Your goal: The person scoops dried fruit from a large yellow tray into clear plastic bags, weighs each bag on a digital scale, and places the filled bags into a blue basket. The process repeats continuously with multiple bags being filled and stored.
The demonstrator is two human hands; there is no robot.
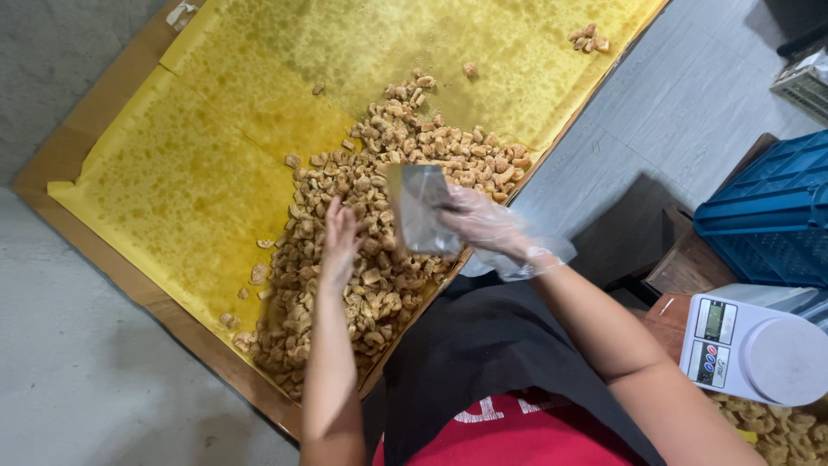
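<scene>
While right hand, gloved in clear plastic, is kept with fingers clamped on one silvery pouch, long axis upright, left hand is laid bare, fingers together, on fried snack heap. Heap directly under both hands, left hand nearer. Pieces uncountable. Beyond: one yellow oiled paper sheet, one white scale, one blue crate.

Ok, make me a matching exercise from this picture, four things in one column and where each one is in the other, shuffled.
Things:
1. small clear plastic bag
2. pile of golden fried snack pieces
3. white digital kitchen scale
4. blue plastic crate

Places:
A. on the oil-stained yellow paper
B. at the right edge, above the scale
C. held in the gloved right hand
D. lower right corner

Pairs: 1-C, 2-A, 3-D, 4-B
</scene>
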